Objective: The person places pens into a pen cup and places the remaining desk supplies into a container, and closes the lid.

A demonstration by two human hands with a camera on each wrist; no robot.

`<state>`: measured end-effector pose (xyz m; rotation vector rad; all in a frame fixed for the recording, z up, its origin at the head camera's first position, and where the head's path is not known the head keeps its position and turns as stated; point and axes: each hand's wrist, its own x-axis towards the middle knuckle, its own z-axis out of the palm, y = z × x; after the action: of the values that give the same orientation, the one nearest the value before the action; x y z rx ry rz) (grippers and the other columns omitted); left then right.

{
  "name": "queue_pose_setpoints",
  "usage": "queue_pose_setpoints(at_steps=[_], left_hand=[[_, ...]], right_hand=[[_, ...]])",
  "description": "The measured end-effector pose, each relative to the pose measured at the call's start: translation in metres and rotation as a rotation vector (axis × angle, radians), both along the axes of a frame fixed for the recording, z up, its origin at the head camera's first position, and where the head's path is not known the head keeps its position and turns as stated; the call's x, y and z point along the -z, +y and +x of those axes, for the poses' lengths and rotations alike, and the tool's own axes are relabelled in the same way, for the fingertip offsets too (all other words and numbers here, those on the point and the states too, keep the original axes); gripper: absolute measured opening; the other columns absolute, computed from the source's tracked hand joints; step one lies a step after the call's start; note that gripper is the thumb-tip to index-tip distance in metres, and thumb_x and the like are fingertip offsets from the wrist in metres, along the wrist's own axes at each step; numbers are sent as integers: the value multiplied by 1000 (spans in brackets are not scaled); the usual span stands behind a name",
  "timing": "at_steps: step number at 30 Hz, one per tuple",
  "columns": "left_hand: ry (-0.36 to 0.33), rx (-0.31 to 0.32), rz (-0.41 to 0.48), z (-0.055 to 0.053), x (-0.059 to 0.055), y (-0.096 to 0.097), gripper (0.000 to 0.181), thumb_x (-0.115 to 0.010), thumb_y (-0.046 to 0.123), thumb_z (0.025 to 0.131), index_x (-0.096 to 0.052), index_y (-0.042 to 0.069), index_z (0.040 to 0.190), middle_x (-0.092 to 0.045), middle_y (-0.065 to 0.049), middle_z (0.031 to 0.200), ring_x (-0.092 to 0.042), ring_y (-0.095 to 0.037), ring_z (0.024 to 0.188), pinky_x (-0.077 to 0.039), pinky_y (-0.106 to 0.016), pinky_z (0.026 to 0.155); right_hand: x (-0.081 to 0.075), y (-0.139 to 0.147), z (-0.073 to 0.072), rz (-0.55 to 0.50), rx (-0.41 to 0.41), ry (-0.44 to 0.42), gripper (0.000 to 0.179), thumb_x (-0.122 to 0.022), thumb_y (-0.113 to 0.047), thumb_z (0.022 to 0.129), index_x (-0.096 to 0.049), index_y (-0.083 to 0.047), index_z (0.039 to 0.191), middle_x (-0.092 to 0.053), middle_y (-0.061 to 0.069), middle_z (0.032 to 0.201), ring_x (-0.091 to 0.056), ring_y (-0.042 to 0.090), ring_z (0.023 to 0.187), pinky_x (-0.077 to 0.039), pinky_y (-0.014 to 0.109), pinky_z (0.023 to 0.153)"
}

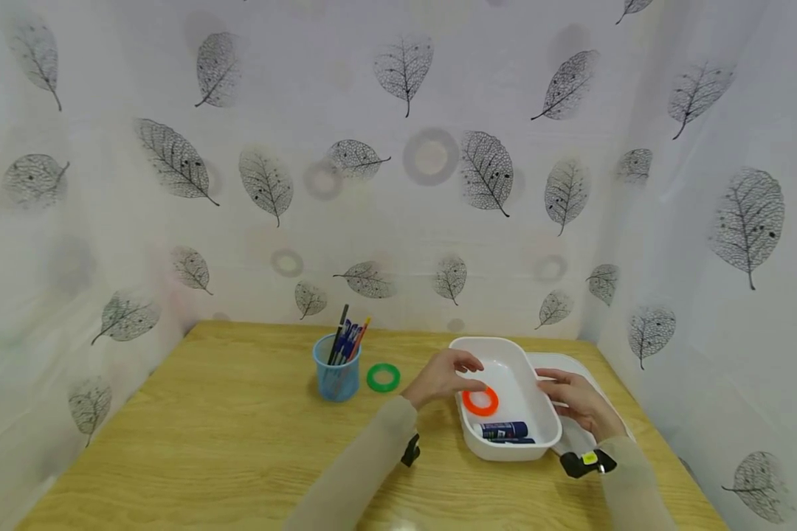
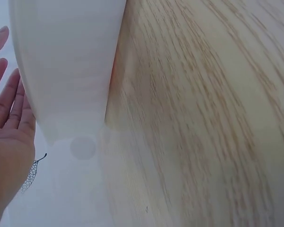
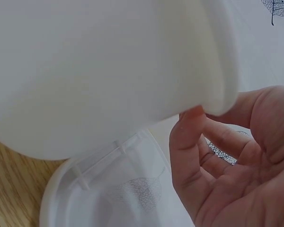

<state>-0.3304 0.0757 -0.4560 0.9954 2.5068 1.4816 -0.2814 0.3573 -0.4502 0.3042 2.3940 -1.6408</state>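
A white plastic box (image 1: pixel 513 451) stands at the right of the table. Inside it are an orange ring (image 1: pixel 480 402), which looks like a roll of tape, a dark blue glue stick (image 1: pixel 505 430) and a thin dark item (image 1: pixel 514 441) beside that. My left hand (image 1: pixel 441 377) reaches over the box's left rim, fingers loosely extended and thumb tip at the orange ring's upper edge. On the opposite side, my right hand (image 1: pixel 578 402) holds the box's right rim; its fingertips (image 3: pixel 193 118) meet the edge in the right wrist view.
A white lid (image 1: pixel 581 365) lies to the right, partly beneath the box. Left of the box are a green ring (image 1: pixel 383 377) and a blue mesh cup (image 1: pixel 337 383) with several pens (image 1: pixel 347 343). A leaf-patterned curtain (image 1: pixel 385 221) hangs behind the table (image 1: pixel 206 420).
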Motion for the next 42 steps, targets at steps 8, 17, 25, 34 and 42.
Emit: queue_pose_setpoints(at_steps=[8,17,25,34,42], left_hand=[[-15,-20,43,2,-3,-8,35,-83,28,80,-73,5,105,-72,-8,104,-61,-6,88,-49,-20,82],[-75,-39,69,7,-4,-19,36,-81,32,82,-73,7,106,-71,2,102,-60,-10,92,-50,-23,82],[-4,-87,105,-2,12,-37,26,-78,23,85,-73,5,103,-72,-3,102,-63,-15,95,-50,-23,81],[2,-141,54,-3,14,-63,16,-72,19,89,-73,9,101,-71,-1,106,-62,-17,100,-52,-27,83],[29,-207,17,0,15,-85,13,-73,16,88,-72,10,99,-70,-4,110,-61,-27,109,-48,-42,94]], right_hand=[[-2,-3,-1,-1,-10,-4,64,-62,-30,96,-38,-2,148,-51,23,141,-62,19,104,-55,34,84],[-2,2,2,7,5,-15,64,-62,-31,96,-38,-3,148,-55,19,136,-61,20,104,-53,31,81],[2,2,0,11,-1,-6,64,-62,-32,97,-38,-3,148,-55,19,136,-61,19,102,-53,31,80],[-5,0,2,22,-19,-2,64,-60,-33,98,-37,-2,149,-51,22,141,-60,19,103,-53,31,82],[-2,0,0,-10,-18,-12,64,-61,-31,97,-37,-2,148,-56,18,136,-62,16,100,-54,32,83]])
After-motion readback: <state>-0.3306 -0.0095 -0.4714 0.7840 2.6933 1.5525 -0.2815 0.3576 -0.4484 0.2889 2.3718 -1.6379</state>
